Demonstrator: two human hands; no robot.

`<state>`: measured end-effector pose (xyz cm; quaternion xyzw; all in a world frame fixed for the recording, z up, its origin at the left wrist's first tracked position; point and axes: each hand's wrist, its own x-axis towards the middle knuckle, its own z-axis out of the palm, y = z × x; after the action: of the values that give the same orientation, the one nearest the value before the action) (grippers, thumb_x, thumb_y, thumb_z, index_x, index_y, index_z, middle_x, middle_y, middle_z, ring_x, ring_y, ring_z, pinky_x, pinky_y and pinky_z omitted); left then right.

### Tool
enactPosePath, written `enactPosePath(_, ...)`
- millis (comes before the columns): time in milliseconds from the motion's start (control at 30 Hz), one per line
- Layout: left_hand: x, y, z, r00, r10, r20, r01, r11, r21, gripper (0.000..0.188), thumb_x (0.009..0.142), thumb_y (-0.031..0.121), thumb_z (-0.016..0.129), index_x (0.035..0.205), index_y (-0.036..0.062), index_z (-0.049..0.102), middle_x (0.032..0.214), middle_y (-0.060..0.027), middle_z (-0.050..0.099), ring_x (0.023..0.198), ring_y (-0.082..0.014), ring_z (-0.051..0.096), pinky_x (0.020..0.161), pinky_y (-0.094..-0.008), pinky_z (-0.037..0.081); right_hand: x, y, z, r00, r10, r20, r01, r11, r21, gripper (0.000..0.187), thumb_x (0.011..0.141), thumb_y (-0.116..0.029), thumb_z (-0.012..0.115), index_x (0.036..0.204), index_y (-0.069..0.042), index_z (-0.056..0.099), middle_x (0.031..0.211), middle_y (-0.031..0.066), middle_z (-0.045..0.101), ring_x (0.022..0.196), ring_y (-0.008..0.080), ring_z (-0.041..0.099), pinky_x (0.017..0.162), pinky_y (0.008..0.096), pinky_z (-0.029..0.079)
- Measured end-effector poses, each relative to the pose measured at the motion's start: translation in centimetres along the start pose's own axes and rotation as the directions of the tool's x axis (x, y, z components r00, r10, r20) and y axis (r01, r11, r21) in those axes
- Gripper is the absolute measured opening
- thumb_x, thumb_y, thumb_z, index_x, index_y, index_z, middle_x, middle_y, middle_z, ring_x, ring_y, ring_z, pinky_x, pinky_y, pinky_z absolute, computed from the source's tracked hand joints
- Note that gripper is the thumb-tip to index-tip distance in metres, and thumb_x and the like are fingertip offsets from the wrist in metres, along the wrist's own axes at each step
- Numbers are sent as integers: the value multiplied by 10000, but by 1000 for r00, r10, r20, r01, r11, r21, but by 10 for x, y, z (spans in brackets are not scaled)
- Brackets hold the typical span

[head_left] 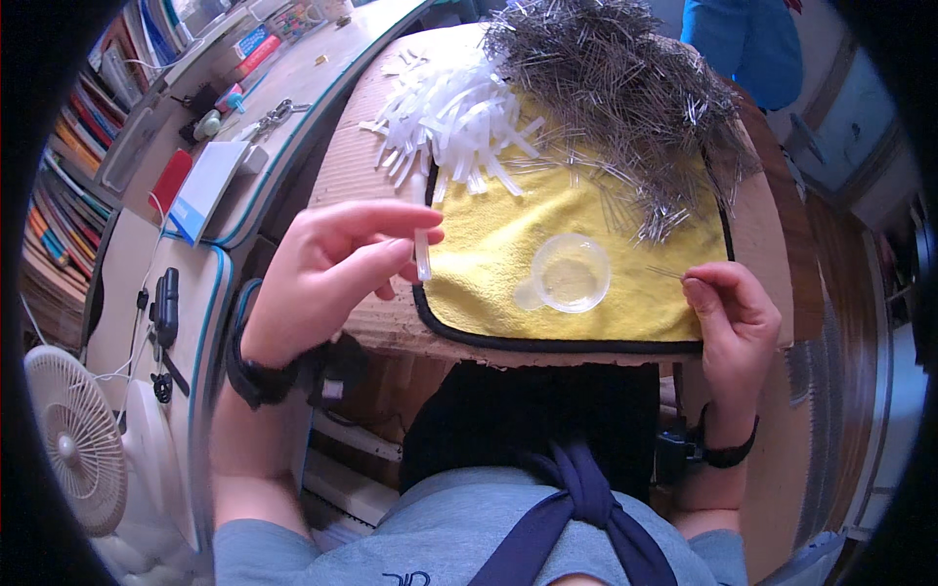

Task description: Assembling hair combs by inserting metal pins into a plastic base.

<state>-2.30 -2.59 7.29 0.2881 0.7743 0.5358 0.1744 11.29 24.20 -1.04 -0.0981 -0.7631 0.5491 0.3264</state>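
My left hand (337,264) pinches a short translucent white plastic tube (422,256) upright between thumb and fingers, beside the left edge of a yellow cloth (479,278). Over the cloth's right side, my right hand (731,308) is closed on a few thin metal pins (666,272), their ends pointing left. A shallow round clear plastic dish (572,273) with a small tab lies on the cloth between both hands. Farther back sit a heap of white plastic tubes (454,117) and a large tangled mound of thin metal pins (625,88).
Corrugated cardboard (342,181) lies under the black-edged cloth. To the left is a desk (293,112) with a blue-and-white booklet (207,190), books and cables. A white fan (76,439) stands at lower left. Someone in blue trousers (747,49) is beyond the pin mound.
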Motion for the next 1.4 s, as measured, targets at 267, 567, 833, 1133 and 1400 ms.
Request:
enactPosePath(267, -11, -39, 29, 995, -47, -86, 5, 899, -438, 190, 815, 37, 595, 996, 13, 540, 874, -122, 655, 644, -76, 590, 510, -160, 437, 6, -8, 1, 977, -189, 99, 198, 976, -91, 65, 766, 33, 620, 821, 14, 592, 780, 61, 594, 709, 119, 557, 644, 231, 435)
enactPosePath(567, -25, -27, 54, 991, -49, -124, 0, 929, -370, 177, 808, -7, 588, 984, -18, 570, 959, -130, 636, 699, -76, 600, 526, -147, 433, 32, -50, 24, 785, -434, 442, 583, 758, -291, 102, 700, 42, 592, 790, 4, 565, 746, 123, 567, 701, 273, 564, 630, 312, 462)
enactPosePath(833, -42, -39, 72, 965, 261, -19, -261, 965, 0, 223, 729, -87, 612, 933, 1, 597, 1166, -222, 537, 615, -59, 582, 525, -175, 463, 48, -45, 43, 596, -457, 661, 781, 520, -345, 157, 618, 57, 592, 757, -5, 554, 733, 103, 550, 713, 264, 535, 628, 330, 452)
enactPosePath(1133, -34, -42, 73, 961, 272, -43, -271, 962, 24, 222, 728, -80, 613, 928, 17, 604, 1176, -235, 526, 632, -82, 604, 524, -175, 466, 44, -47, 47, 560, -430, 708, 799, 506, -325, 149, 634, -15, 567, 781, -8, 547, 755, 105, 554, 739, 275, 532, 665, 341, 452)
enactPosePath(1400, -30, -47, 72, 974, 223, -49, -227, 967, -115, 212, 740, -84, 601, 933, 4, 601, 1206, -240, 502, 656, -51, 589, 549, -160, 462, 41, -56, 56, 528, -380, 759, 817, 471, -332, 171, 639, -76, 551, 789, 2, 530, 776, 102, 543, 757, 261, 532, 679, 335, 446)
